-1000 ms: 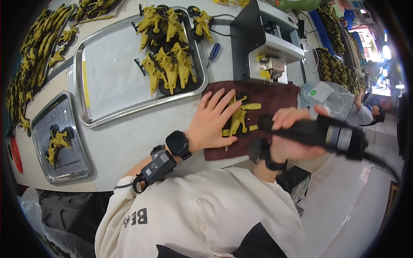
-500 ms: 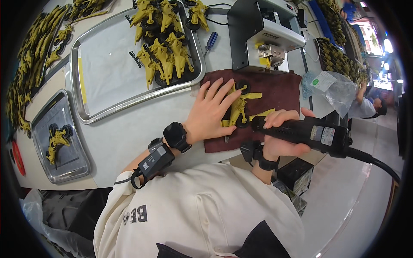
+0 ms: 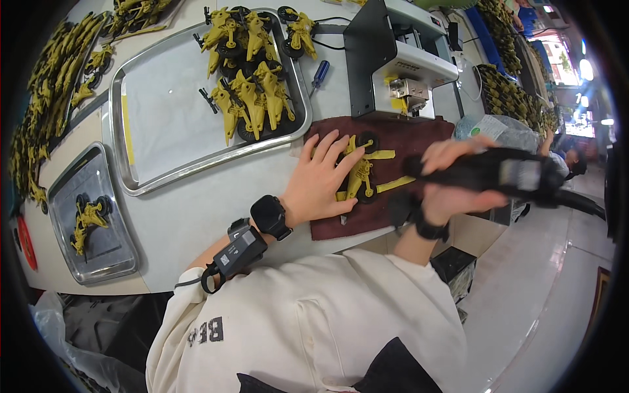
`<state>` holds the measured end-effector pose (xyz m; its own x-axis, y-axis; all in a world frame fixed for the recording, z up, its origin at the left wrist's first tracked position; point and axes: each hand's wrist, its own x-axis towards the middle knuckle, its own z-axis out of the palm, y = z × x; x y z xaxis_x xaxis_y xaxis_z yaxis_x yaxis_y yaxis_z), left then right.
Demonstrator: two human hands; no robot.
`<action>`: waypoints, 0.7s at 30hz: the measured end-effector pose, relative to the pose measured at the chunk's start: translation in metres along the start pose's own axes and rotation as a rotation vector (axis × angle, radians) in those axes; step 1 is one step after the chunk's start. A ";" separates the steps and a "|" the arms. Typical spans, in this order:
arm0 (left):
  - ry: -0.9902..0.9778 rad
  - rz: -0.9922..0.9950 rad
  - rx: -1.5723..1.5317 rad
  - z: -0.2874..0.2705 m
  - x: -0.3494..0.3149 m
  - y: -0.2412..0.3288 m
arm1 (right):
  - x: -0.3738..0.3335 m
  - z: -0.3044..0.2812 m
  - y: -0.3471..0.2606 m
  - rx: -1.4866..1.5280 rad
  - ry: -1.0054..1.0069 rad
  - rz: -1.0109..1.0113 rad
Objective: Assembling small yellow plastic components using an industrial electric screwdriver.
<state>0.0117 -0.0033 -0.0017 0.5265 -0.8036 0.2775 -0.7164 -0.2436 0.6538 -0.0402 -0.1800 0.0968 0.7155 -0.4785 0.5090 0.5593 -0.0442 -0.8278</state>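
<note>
- Left hand [image 3: 322,178]: fingers spread open, resting flat across one toy motorbike [image 3: 360,173].
- Right hand [image 3: 441,202]: fingers wrapped around one black corded tool [image 3: 514,171], blurred, its tip just right of the toy; whether they touch, I cannot tell.
- The toy motorbike: yellow body, black wheels, partly hidden by the left hand, lying on one dark red cloth [image 3: 419,139]. Two flat yellow strips [image 3: 380,154] extend from its right side.
- Beyond: one blue-handled screwdriver [image 3: 320,73] and one pale machine [image 3: 409,64].
- Two metal trays: a large tray [image 3: 223,162] bearing at least six similar toys [image 3: 249,101], overlapping; a small tray [image 3: 108,257] with one.
</note>
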 end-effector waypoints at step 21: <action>0.032 0.010 -0.005 -0.001 -0.002 0.000 | -0.055 0.028 -0.010 0.214 -0.206 -0.059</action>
<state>0.0116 -0.0014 -0.0018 0.5335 -0.7883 0.3064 -0.7197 -0.2329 0.6541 -0.0731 -0.1289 0.0840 0.7368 -0.2916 0.6099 0.6623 0.1299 -0.7379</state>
